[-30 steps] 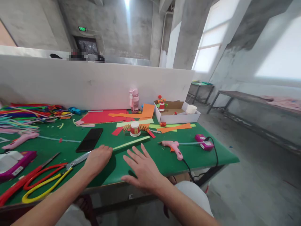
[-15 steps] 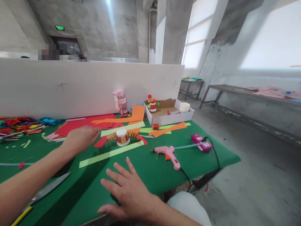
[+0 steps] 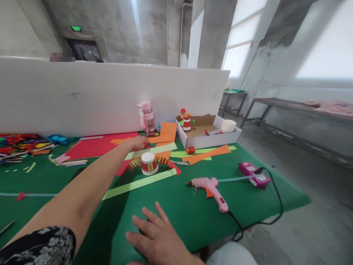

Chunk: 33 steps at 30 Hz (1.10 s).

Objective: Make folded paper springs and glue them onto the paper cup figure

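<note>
Left hand (image 3: pixel 138 142): moved since the earlier frame, from the left end of the far strip (image 3: pixel 154 149) to behind the cup (image 3: pixel 149 166); the fingers bend down by the orange paper (image 3: pixel 168 132) — whether they grip anything, I cannot tell.
Right hand (image 3: pixel 161 239): fingers spread and holding nothing, low at the near side of the table (image 3: pixel 172 197); whether the palm touches it is unclear.
Reach: probably best kept high, the forearm clear of the near strip (image 3: pixel 140 184), with thin paper pinched at one edge so the pieces beneath stay put.
Cup: stands rim-down between the two strips, pleated orange paper at either side; those pleats look easily crushed, so a wide path around them seems wise. Its inside is hidden.
Box (image 3: pixel 213 140): open-topped, beyond the glue gun (image 3: pixel 213 186); holds a small figure (image 3: pixel 186 124) at the left, white cups (image 3: pixel 228 126) stacked at the right — and a red-tipped thing between, too small to identify.
Bottle (image 3: pixel 148 119): pink, upright against the white board (image 3: pixel 110 97); contents unclear.
</note>
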Motion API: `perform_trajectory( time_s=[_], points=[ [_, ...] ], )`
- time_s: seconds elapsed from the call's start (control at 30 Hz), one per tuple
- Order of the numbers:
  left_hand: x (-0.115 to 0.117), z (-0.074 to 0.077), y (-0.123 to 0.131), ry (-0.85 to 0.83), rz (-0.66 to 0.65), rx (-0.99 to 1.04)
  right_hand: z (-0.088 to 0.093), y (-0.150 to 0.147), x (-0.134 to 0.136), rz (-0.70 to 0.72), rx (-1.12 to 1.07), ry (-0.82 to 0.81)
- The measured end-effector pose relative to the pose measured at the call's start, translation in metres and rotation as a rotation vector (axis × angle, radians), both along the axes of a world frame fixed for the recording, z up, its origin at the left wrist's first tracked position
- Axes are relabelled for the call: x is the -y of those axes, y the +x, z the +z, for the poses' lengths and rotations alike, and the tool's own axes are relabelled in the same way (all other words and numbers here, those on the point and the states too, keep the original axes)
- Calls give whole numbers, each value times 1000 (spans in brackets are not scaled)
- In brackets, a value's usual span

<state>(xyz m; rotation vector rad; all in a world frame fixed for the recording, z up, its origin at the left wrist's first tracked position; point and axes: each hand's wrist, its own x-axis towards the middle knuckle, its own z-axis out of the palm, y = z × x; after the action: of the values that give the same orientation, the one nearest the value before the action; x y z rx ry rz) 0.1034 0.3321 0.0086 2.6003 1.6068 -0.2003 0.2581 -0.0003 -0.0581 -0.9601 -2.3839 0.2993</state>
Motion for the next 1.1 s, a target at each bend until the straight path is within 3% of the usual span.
perform_trajectory(
  time_s=[0.37,0.77,0.93,1.1],
  points=[
    [-31,-20,1,55,-16,-88,-13,-7,1,-1,46,33],
    [-20,-25,-2,118,74,-48,-21,-13,-1,45,-16,-71],
    [-4,-4,-11,239,179,98,-12,-11,-7,71,2,-117],
    [36,52,-37,401,205,229,11,-1,-14,4,-40,-186]
  ],
)
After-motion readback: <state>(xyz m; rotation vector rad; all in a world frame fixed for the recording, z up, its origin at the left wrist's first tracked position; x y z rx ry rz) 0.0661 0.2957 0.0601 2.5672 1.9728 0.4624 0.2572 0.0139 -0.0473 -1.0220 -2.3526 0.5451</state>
